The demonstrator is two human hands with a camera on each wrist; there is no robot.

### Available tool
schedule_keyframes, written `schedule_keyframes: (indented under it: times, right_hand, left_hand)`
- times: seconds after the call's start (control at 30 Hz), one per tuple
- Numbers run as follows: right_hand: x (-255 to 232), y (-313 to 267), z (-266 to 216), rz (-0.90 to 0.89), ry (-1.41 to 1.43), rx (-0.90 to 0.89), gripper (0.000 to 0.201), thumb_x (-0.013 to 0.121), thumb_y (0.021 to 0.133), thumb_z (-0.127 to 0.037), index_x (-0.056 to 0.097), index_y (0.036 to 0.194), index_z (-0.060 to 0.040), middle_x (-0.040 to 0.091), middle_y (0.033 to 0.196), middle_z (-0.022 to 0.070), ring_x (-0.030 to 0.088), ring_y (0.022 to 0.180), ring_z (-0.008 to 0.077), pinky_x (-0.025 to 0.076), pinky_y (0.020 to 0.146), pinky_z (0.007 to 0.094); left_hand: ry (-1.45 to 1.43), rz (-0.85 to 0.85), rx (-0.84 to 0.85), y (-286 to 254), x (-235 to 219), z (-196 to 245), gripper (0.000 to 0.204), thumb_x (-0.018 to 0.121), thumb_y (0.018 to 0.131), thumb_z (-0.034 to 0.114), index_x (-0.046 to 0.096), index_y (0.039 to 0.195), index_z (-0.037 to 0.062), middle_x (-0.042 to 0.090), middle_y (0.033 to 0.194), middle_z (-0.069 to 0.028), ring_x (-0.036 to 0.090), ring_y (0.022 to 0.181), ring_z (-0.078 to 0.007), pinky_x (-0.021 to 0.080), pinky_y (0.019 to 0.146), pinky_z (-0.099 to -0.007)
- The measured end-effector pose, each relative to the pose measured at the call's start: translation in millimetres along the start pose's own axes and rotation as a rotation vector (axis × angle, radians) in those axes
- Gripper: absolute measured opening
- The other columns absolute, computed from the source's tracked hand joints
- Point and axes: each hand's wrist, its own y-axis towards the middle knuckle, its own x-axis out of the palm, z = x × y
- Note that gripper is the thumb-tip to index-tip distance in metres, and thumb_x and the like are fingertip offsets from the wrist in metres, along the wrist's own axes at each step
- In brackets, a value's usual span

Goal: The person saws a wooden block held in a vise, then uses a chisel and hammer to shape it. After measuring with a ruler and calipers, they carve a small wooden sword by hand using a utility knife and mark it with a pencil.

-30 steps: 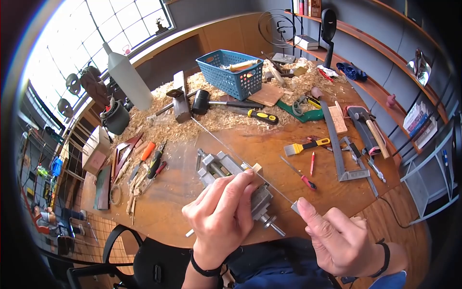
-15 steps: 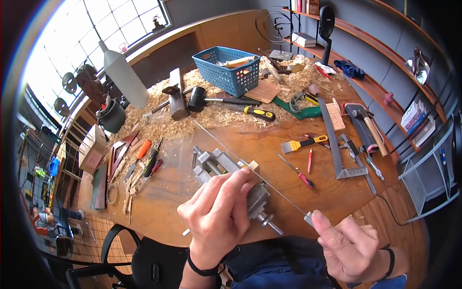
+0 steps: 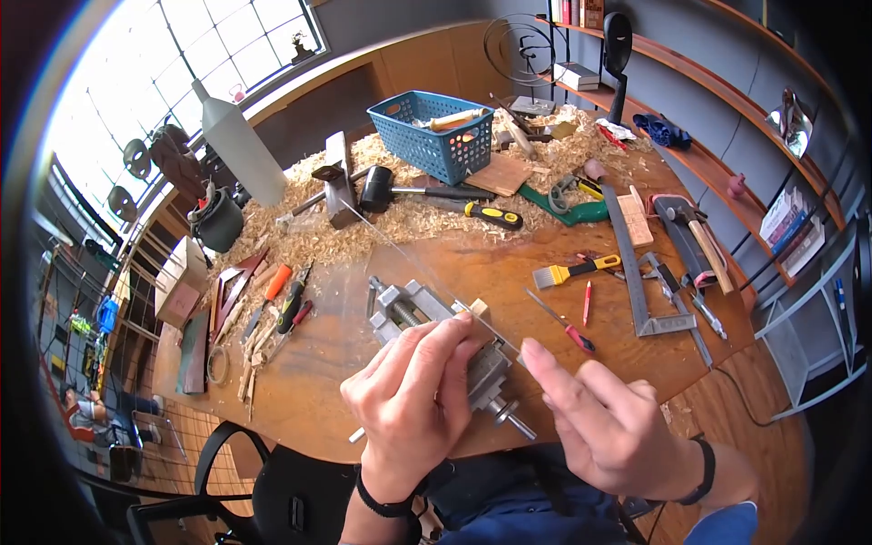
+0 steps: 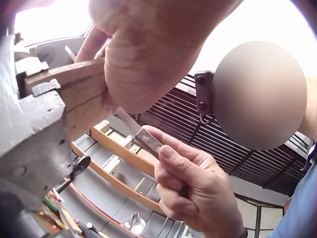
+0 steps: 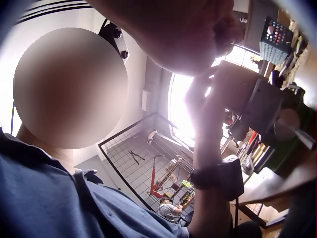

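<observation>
A thin-bladed saw (image 4: pixel 128 120) with fine teeth and a riveted blade mount is gripped by my right hand (image 3: pixel 604 427), thumb extended along it. Its long blade slants forward across a wooden piece (image 4: pixel 84 91) clamped in a grey metal vise (image 3: pixel 490 374). My left hand (image 3: pixel 409 391) holds the top of that piece, its curled fingertips right beside the blade. In the left wrist view the left palm hides part of the wood and blade. In the right wrist view, my right hand covers the top and the saw is hidden.
Wood shavings (image 3: pixel 300 238) cover the back of the table. A blue basket (image 3: pixel 436 150), a black mallet (image 3: pixel 377 189) and a wooden-bodied plane or similar block stand there. To the right lie a yellow brush (image 3: pixel 572 271), a red pencil (image 3: pixel 588 302), a small screwdriver-like tool (image 3: pixel 577 338) and a metal square (image 3: pixel 627 272).
My right hand first drew the saw back toward the lower right, then pushed it forward and left, so its mount now sits closer to the vise. The left hand stays at the wood.
</observation>
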Motion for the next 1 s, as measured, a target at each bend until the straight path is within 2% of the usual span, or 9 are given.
schedule_keyframes:
  times: [0.1,0.43,0.5,0.63,0.77,0.83,0.93,0.97,1.0]
  right_hand:
    - [6.4,10.3,-1.3,-0.044,0.024,0.049,0.061,0.064,0.086,0.007,0.055,0.146,0.0021,0.050,0.075,0.0080,0.053,0.052,0.0230,0.047,0.046,0.0369]
    - [2.8,15.0,4.0,0.000,0.129,0.062,0.051,0.065,0.093,0.005,0.058,0.143,0.0032,0.055,0.078,0.0117,0.055,0.054,0.0246,0.050,0.051,0.0370]
    - [1.9,15.9,8.8,0.145,0.274,0.070,0.045,0.063,0.096,0.003,0.058,0.141,0.0064,0.067,0.091,0.0175,0.066,0.063,0.0267,0.055,0.060,0.0338]
    - [-6.2,7.6,10.0,0.268,0.256,0.007,0.043,0.064,0.095,0.002,0.056,0.136,0.0134,0.072,0.108,0.0207,0.070,0.071,0.0291,0.056,0.059,0.0354]
    - [-32.3,-19.8,3.6,0.043,0.170,0.093,0.044,0.066,0.095,0.001,0.058,0.138,0.0100,0.072,0.111,0.0220,0.070,0.068,0.0297,0.056,0.059,0.0358]
    - [-38.5,-25.0,-5.0,-0.043,0.106,0.154,0.042,0.062,0.094,0.002,0.059,0.134,0.0127,0.067,0.079,0.0153,0.063,0.057,0.0241,0.053,0.056,0.0345]
    - [-36.1,-26.8,-10.2,0.006,0.038,0.076,0.047,0.064,0.087,0.004,0.062,0.134,0.0097,0.053,0.067,0.0059,0.050,0.047,0.0167,0.044,0.045,0.0329]
    - [-44.4,-24.4,-14.9,0.029,0.095,0.071,0.060,0.066,0.077,0.011,0.063,0.137,0.0071,0.057,0.073,0.0070,0.051,0.050,0.0188,0.044,0.047,0.0341]
    - [-49.7,-25.4,-16.9,0.034,0.094,0.078,0.060,0.066,0.077,0.011,0.063,0.137,0.0071,0.057,0.073,0.0070,0.051,0.050,0.0188,0.044,0.047,0.0341]
  left_hand:
    - [0.015,-0.011,-0.004,-0.7,-0.7,-0.9,0.020,0.076,0.084,0.003,0.074,0.104,0.0062,0.074,0.086,-0.0094,0.072,0.069,-0.0243,0.054,0.059,-0.0316]
    - [0.064,0.017,0.006,-0.8,3.2,0.9,0.020,0.074,0.084,0.002,0.073,0.104,0.0064,0.070,0.081,-0.0083,0.069,0.064,-0.0252,0.052,0.057,-0.0329]
    - [0.053,-0.018,-0.029,1.2,0.7,2.3,0.020,0.074,0.084,0.002,0.072,0.104,0.0060,0.069,0.080,-0.0082,0.067,0.062,-0.0249,0.052,0.056,-0.0328]
    - [0.050,0.012,-0.056,4.3,-2.0,5.1,0.023,0.075,0.083,0.002,0.071,0.105,0.0059,0.068,0.080,-0.0084,0.066,0.061,-0.0239,0.051,0.056,-0.0322]
    - [-0.013,0.075,-0.010,3.5,-6.0,4.0,0.018,0.077,0.081,0.000,0.072,0.098,0.0020,0.068,0.083,-0.0112,0.067,0.066,-0.0233,0.052,0.059,-0.0312]
    - [-0.021,0.114,0.058,6.3,-2.5,2.1,0.014,0.078,0.080,0.000,0.074,0.093,-0.0006,0.068,0.083,-0.0136,0.067,0.069,-0.0237,0.052,0.062,-0.0305]
    - [0.013,0.069,0.076,10.6,1.1,1.9,0.016,0.079,0.078,-0.001,0.075,0.093,0.0000,0.068,0.083,-0.0129,0.067,0.068,-0.0231,0.051,0.061,-0.0303]
    - [0.009,0.075,0.083,12.1,2.4,1.7,0.018,0.079,0.076,-0.001,0.075,0.093,0.0001,0.068,0.083,-0.0128,0.067,0.069,-0.0234,0.051,0.061,-0.0300]
    - [0.006,0.070,0.088,13.0,3.4,0.9,0.018,0.079,0.076,-0.001,0.075,0.093,0.0001,0.068,0.083,-0.0128,0.067,0.069,-0.0234,0.051,0.061,-0.0300]
